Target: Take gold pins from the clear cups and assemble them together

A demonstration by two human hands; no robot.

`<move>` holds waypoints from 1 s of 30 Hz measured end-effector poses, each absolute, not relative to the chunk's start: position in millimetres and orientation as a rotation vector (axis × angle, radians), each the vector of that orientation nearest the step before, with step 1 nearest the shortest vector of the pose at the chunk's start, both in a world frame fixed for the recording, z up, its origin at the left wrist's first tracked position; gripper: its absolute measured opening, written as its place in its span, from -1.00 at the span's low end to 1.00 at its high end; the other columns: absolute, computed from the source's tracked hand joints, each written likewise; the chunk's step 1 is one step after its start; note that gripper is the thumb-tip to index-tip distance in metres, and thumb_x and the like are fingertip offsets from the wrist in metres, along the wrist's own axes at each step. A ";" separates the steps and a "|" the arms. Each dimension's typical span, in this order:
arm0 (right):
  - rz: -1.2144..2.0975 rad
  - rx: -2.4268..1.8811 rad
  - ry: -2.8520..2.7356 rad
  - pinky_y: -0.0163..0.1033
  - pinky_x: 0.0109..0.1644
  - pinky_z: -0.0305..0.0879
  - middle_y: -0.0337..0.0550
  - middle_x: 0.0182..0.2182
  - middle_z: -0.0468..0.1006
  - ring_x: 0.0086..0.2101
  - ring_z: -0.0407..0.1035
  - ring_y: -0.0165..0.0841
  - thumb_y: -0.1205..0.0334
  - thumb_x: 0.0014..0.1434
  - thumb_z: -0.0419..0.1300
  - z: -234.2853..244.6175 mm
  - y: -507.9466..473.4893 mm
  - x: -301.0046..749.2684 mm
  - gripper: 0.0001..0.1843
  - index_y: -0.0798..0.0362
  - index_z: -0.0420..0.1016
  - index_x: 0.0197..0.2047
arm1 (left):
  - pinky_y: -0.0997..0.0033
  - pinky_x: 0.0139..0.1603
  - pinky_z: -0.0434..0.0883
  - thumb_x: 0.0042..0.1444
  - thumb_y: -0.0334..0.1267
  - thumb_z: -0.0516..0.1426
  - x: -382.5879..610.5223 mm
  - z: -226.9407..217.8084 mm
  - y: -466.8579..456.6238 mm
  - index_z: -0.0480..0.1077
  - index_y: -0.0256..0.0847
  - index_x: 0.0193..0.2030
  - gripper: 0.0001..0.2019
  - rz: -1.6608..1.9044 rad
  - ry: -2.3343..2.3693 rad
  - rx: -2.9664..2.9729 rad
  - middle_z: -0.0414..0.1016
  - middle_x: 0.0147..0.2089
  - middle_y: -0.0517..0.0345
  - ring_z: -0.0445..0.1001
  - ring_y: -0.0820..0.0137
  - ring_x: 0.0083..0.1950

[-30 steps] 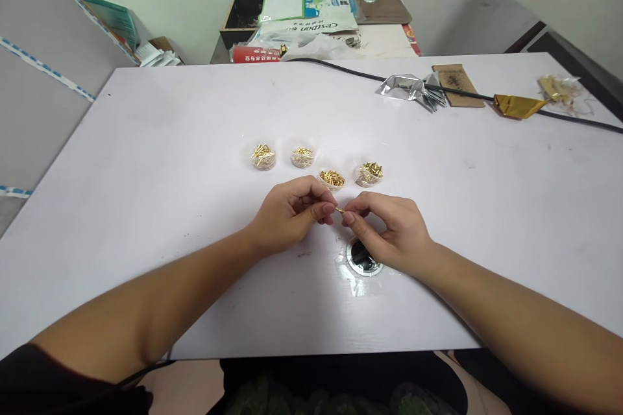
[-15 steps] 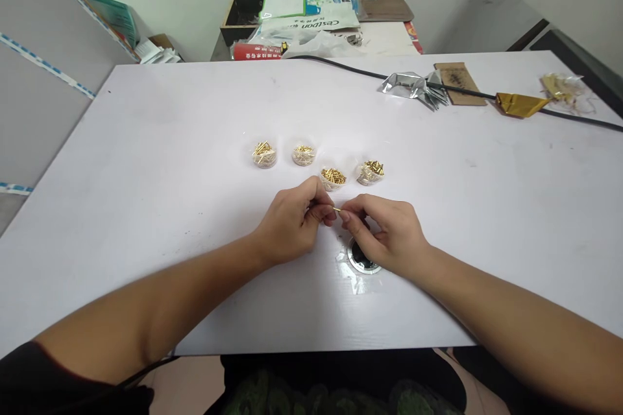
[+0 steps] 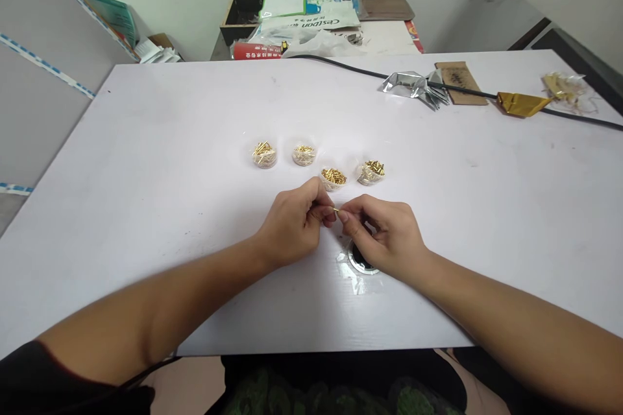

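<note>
Between the fingers of left hand (image 3: 292, 224) and right hand (image 3: 384, 237), both pinching it, a tiny gold metal pin (image 3: 336, 209) could slip and drop to the white bench (image 3: 170, 162).

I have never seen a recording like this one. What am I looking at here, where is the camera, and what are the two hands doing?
There is no machine here: a person works with bare hands, and one camera worn on the head looks forward and down. The left hand and the right hand meet over a white table and pinch a tiny gold pin between the fingertips. Just beyond them stand four small clear cups of gold parts, in a rough row. Under the right hand lies a round dark hole in the table. At the far right lie a black cable, crumpled silver foil and a gold foil bag.
</note>
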State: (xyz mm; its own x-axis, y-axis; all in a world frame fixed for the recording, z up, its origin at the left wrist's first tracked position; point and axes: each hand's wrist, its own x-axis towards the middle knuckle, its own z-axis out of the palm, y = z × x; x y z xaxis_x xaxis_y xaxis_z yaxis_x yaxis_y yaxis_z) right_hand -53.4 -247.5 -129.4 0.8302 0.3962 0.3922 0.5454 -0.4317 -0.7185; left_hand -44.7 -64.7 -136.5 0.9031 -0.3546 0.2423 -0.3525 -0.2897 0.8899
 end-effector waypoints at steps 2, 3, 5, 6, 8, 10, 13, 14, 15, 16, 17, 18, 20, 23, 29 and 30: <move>-0.150 -2.052 -0.648 -0.42 -0.60 0.06 -0.30 -0.62 0.37 -0.65 0.11 -0.59 0.34 0.27 0.14 -129.8 -247.6 -54.0 -0.86 0.14 0.42 -0.36 | 0.51 -0.38 0.40 0.10 -0.54 0.04 -44.8 -136.7 -64.9 0.26 -0.26 -0.34 -0.89 -0.031 -0.507 1.868 0.46 -0.45 0.24 0.47 0.50 -0.42; -0.123 -2.037 -0.624 -0.42 -0.60 0.07 -0.29 -0.62 0.38 -0.64 0.14 -0.58 0.33 0.27 0.14 -130.1 -247.8 -54.4 -0.85 0.14 0.42 -0.35 | 0.51 -0.38 0.41 0.10 -0.53 0.04 -44.9 -136.6 -65.0 0.25 -0.26 -0.34 -0.89 -0.043 -0.501 1.857 0.46 -0.45 0.24 0.47 0.50 -0.41; -0.072 -2.012 -0.582 -0.41 -0.60 0.09 -0.28 -0.62 0.39 -0.63 0.18 -0.56 0.31 0.27 0.14 -130.8 -248.2 -55.1 -0.85 0.14 0.42 -0.35 | 0.50 -0.38 0.41 0.10 -0.53 0.04 -45.0 -136.3 -65.1 0.25 -0.26 -0.34 -0.89 -0.060 -0.488 1.845 0.46 -0.45 0.24 0.46 0.50 -0.41; -0.050 -2.005 -0.569 -0.40 -0.59 0.10 -0.27 -0.61 0.39 -0.63 0.20 -0.55 0.31 0.27 0.14 -131.2 -248.4 -55.3 -0.85 0.14 0.42 -0.35 | 0.50 -0.37 0.41 0.10 -0.53 0.04 -45.0 -136.1 -65.2 0.25 -0.26 -0.34 -0.89 -0.069 -0.483 1.839 0.45 -0.45 0.24 0.46 0.50 -0.42; -0.016 -1.996 -0.551 -0.40 -0.59 0.11 -0.26 -0.60 0.41 -0.62 0.23 -0.54 0.29 0.27 0.14 -131.9 -248.8 -55.4 -0.85 0.14 0.43 -0.35 | 0.50 -0.38 0.41 0.12 -0.51 0.04 -44.9 -135.6 -65.3 0.25 -0.26 -0.35 -0.90 -0.090 -0.475 1.828 0.46 -0.45 0.23 0.46 0.50 -0.42; 0.018 -1.990 -0.532 -0.40 -0.59 0.12 -0.25 -0.60 0.42 -0.62 0.25 -0.53 0.28 0.27 0.14 -132.1 -248.9 -55.0 -0.84 0.14 0.43 -0.34 | 0.49 -0.38 0.41 0.13 -0.50 0.04 -44.6 -135.1 -65.4 0.24 -0.26 -0.35 -0.90 -0.110 -0.466 1.816 0.46 -0.45 0.22 0.46 0.49 -0.42; 0.071 -1.973 -0.497 -0.39 -0.58 0.14 -0.23 -0.59 0.43 -0.62 0.27 -0.52 0.25 0.27 0.14 -131.2 -248.5 -54.2 -0.83 0.14 0.43 -0.35 | 0.49 -0.39 0.42 0.13 -0.49 0.04 -44.0 -134.6 -65.5 0.23 -0.26 -0.36 -0.90 -0.146 -0.444 1.796 0.46 -0.46 0.22 0.46 0.49 -0.42; 0.094 -1.962 -0.484 -0.39 -0.58 0.15 -0.23 -0.59 0.44 -0.61 0.28 -0.51 0.24 0.27 0.14 -130.6 -248.3 -54.0 -0.82 0.14 0.43 -0.35 | 0.49 -0.39 0.42 0.13 -0.49 0.04 -43.8 -134.5 -65.5 0.23 -0.26 -0.36 -0.90 -0.157 -0.438 1.791 0.46 -0.46 0.21 0.46 0.49 -0.42; 0.119 -1.948 -0.471 -0.39 -0.58 0.15 -0.22 -0.59 0.44 -0.61 0.28 -0.51 0.23 0.27 0.14 -130.0 -248.1 -53.9 -0.82 0.14 0.43 -0.35 | 0.49 -0.40 0.42 0.13 -0.48 0.05 -43.7 -134.4 -65.4 0.22 -0.25 -0.36 -0.90 -0.166 -0.434 1.786 0.46 -0.46 0.21 0.46 0.49 -0.42; 0.140 -1.933 -0.459 -0.39 -0.59 0.15 -0.22 -0.59 0.44 -0.62 0.29 -0.50 0.22 0.26 0.14 -129.3 -247.8 -53.8 -0.81 0.13 0.43 -0.35 | 0.49 -0.40 0.42 0.13 -0.48 0.05 -43.7 -134.4 -65.3 0.22 -0.25 -0.37 -0.90 -0.171 -0.432 1.783 0.46 -0.46 0.21 0.46 0.49 -0.42; 0.159 -1.918 -0.449 -0.39 -0.59 0.16 -0.21 -0.59 0.45 -0.62 0.29 -0.50 0.22 0.26 0.15 -128.7 -247.6 -53.7 -0.81 0.13 0.43 -0.36 | 0.48 -0.41 0.41 0.13 -0.48 0.05 -43.6 -134.4 -65.2 0.22 -0.25 -0.37 -0.90 -0.175 -0.432 1.782 0.45 -0.46 0.21 0.45 0.49 -0.43; 0.173 -1.905 -0.438 -0.39 -0.60 0.16 -0.21 -0.59 0.45 -0.61 0.30 -0.49 0.22 0.25 0.15 -128.2 -247.3 -53.6 -0.81 0.13 0.42 -0.37 | 0.48 -0.41 0.41 0.13 -0.48 0.05 -43.6 -134.6 -65.2 0.21 -0.25 -0.37 -0.90 -0.179 -0.430 1.780 0.45 -0.47 0.21 0.45 0.48 -0.43; 0.188 -1.880 -0.415 -0.39 -0.59 0.20 -0.21 -0.59 0.45 -0.61 0.31 -0.48 0.22 0.24 0.16 -127.4 -246.7 -53.3 -0.81 0.13 0.41 -0.38 | 0.48 -0.41 0.40 0.12 -0.48 0.05 -43.5 -135.1 -65.2 0.21 -0.25 -0.37 -0.90 -0.191 -0.426 1.772 0.44 -0.47 0.22 0.44 0.49 -0.44; 0.220 -1.845 -0.377 -0.40 -0.56 0.26 -0.20 -0.59 0.46 -0.60 0.33 -0.48 0.23 0.23 0.17 -126.9 -245.8 -52.6 -0.82 0.13 0.42 -0.38 | 0.49 -0.42 0.40 0.13 -0.48 0.05 -43.1 -136.1 -65.3 0.21 -0.25 -0.37 -0.90 -0.209 -0.419 1.752 0.44 -0.48 0.21 0.44 0.49 -0.45; 0.249 -1.837 -0.348 -0.40 -0.57 0.25 -0.19 -0.59 0.47 -0.60 0.32 -0.49 0.22 0.22 0.17 -126.1 -244.5 -52.7 -0.82 0.14 0.42 -0.37 | 0.49 -0.42 0.38 0.12 -0.47 0.05 -42.8 -135.8 -64.0 0.21 -0.25 -0.37 -0.90 -0.168 -0.456 1.813 0.44 -0.48 0.22 0.44 0.49 -0.45; 0.253 -1.831 -0.339 -0.40 -0.57 0.25 -0.19 -0.58 0.47 -0.60 0.33 -0.48 0.22 0.22 0.17 -125.9 -244.1 -52.9 -0.82 0.14 0.42 -0.37 | 0.50 -0.42 0.37 0.13 -0.47 0.04 -43.0 -135.5 -63.8 0.22 -0.25 -0.37 -0.90 -0.149 -0.463 1.832 0.44 -0.48 0.22 0.43 0.49 -0.45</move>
State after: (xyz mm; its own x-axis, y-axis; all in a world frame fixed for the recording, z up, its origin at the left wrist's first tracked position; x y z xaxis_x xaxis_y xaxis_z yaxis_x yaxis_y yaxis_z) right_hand -52.9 -244.1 -125.9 0.9339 0.3574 0.0013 0.1012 -0.2609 -0.9601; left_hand -43.0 -63.8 -135.5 0.9132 -0.3859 0.1313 -0.2367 -0.2399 0.9415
